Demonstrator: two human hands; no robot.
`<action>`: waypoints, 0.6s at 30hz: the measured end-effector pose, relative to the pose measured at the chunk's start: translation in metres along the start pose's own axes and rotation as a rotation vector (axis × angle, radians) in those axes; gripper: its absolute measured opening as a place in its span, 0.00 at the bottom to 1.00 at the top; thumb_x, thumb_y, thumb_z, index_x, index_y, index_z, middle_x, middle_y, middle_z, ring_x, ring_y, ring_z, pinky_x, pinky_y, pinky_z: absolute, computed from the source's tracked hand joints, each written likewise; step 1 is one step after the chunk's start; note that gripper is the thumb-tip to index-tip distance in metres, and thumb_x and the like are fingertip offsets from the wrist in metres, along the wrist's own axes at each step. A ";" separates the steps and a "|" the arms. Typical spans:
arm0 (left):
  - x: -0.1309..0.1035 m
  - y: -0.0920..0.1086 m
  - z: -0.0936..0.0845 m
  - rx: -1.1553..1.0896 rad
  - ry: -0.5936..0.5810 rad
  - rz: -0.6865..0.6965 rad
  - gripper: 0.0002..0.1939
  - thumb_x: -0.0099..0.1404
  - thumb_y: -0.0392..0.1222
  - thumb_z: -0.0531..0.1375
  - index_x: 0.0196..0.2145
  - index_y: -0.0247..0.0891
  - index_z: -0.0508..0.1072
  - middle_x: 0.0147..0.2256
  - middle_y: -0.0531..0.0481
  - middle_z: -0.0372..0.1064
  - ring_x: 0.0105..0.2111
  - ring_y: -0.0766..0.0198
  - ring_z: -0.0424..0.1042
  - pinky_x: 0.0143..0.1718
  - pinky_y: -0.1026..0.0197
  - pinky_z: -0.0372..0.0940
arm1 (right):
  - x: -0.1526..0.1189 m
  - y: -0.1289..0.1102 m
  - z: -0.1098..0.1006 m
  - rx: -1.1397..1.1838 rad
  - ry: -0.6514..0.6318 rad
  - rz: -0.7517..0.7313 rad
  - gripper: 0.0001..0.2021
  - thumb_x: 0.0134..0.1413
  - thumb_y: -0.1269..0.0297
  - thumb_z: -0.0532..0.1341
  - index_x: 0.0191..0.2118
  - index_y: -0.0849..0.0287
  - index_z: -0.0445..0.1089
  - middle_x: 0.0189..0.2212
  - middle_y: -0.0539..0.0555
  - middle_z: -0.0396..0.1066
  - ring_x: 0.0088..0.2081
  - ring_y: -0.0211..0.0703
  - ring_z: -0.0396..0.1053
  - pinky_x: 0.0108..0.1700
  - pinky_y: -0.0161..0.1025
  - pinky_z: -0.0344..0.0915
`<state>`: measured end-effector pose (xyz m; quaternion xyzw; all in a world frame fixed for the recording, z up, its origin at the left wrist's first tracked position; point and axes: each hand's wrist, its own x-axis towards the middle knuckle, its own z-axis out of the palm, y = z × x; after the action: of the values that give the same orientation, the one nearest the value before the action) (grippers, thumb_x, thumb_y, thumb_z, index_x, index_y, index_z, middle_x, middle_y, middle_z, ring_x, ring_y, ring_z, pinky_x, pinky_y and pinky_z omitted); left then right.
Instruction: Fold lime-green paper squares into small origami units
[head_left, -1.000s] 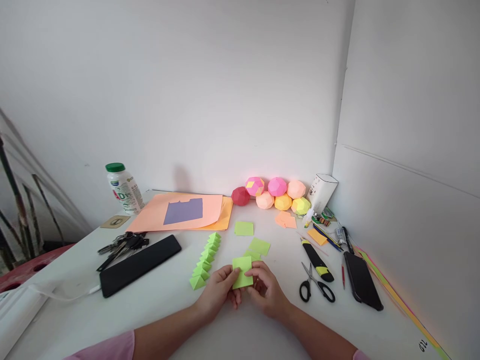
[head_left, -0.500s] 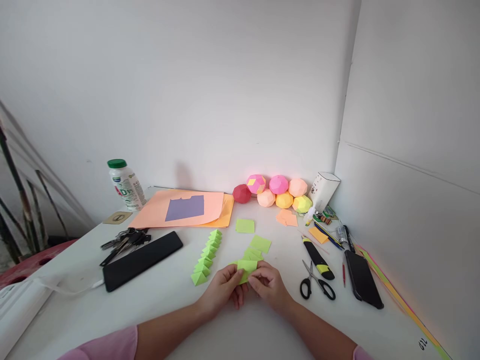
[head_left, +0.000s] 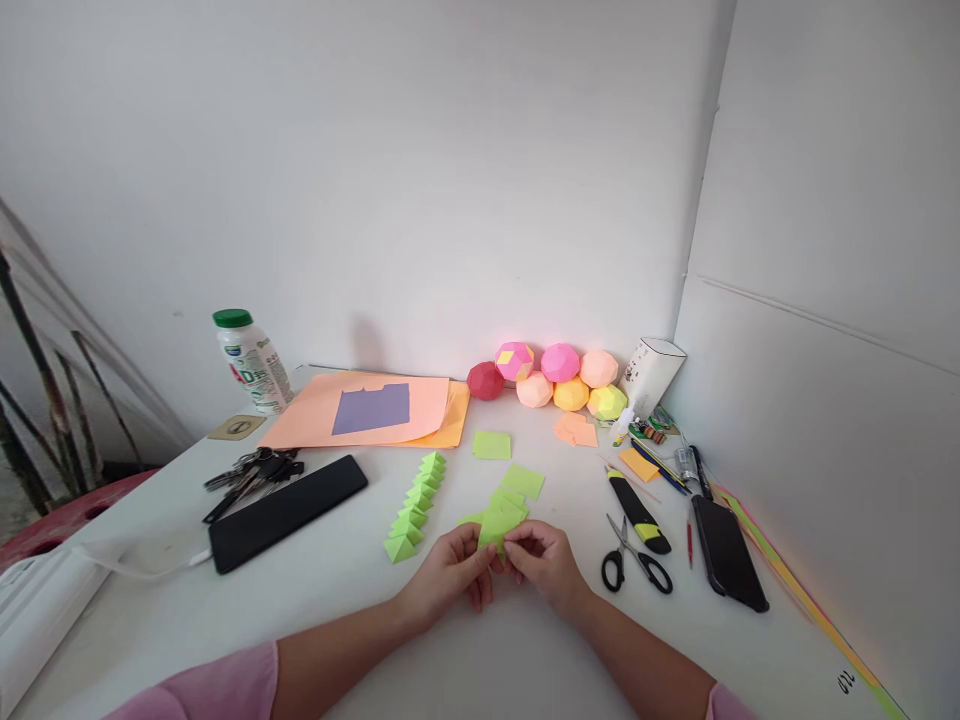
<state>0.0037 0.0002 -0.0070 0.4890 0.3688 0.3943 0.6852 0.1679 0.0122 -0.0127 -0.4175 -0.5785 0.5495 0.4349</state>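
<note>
Between my two hands is a small piece of light green paper (head_left: 495,527), pinched at its lower edge. My left hand (head_left: 454,572) grips it with thumb and fingers. On the other side my right hand (head_left: 546,560) pinches its right edge, fingertips close together. Just behind the hands lie loose green paper pieces (head_left: 523,481), partly covered by the held one. A row of folded green paper units (head_left: 415,508) stands nested to the left. Farther back rests a stack of green squares (head_left: 492,445).
Scissors (head_left: 636,562), a box cutter (head_left: 637,512) and a phone (head_left: 727,553) lie on the right. Several faceted paper balls (head_left: 560,363) are piled against the wall. Left are a black power bank (head_left: 289,513), keys (head_left: 255,475), orange sheets (head_left: 300,425) and a white bottle (head_left: 253,365).
The green paper between my hands has turned and now stands more upright. My right fingers have shifted a little along its edge. The view has tilted slightly.
</note>
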 end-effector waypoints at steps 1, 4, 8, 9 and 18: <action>0.000 0.000 0.000 0.001 0.004 0.000 0.17 0.56 0.55 0.59 0.29 0.37 0.62 0.23 0.54 0.71 0.14 0.70 0.66 0.15 0.67 0.61 | 0.000 0.001 0.000 -0.001 0.000 -0.002 0.11 0.45 0.57 0.63 0.27 0.61 0.67 0.18 0.48 0.68 0.17 0.32 0.60 0.20 0.32 0.60; 0.001 -0.001 0.000 -0.001 0.013 -0.005 0.18 0.56 0.55 0.59 0.29 0.37 0.62 0.24 0.53 0.71 0.14 0.70 0.66 0.15 0.67 0.61 | -0.001 0.002 0.000 -0.012 0.000 -0.005 0.10 0.45 0.58 0.63 0.27 0.61 0.67 0.18 0.48 0.68 0.17 0.33 0.61 0.20 0.33 0.60; 0.002 -0.003 0.000 -0.014 0.015 -0.017 0.19 0.56 0.56 0.59 0.28 0.37 0.61 0.26 0.52 0.72 0.14 0.70 0.67 0.14 0.68 0.61 | -0.001 0.001 0.001 -0.007 0.005 0.008 0.12 0.46 0.57 0.63 0.27 0.61 0.67 0.17 0.49 0.68 0.17 0.33 0.61 0.20 0.33 0.60; 0.002 -0.003 0.000 -0.018 0.015 -0.020 0.19 0.56 0.56 0.59 0.27 0.37 0.61 0.26 0.52 0.72 0.14 0.70 0.67 0.14 0.68 0.60 | -0.001 0.001 0.001 -0.004 0.006 0.012 0.12 0.46 0.56 0.63 0.27 0.61 0.67 0.17 0.49 0.68 0.17 0.33 0.61 0.19 0.32 0.60; 0.002 -0.004 0.000 -0.020 0.024 -0.026 0.20 0.55 0.57 0.59 0.26 0.38 0.57 0.25 0.52 0.73 0.14 0.70 0.67 0.14 0.67 0.60 | -0.002 0.001 0.002 0.016 0.002 0.032 0.15 0.45 0.54 0.63 0.26 0.62 0.65 0.16 0.48 0.66 0.17 0.33 0.62 0.19 0.32 0.60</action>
<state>0.0052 0.0013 -0.0112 0.4726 0.3793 0.3949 0.6905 0.1665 0.0102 -0.0138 -0.4237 -0.5667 0.5608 0.4300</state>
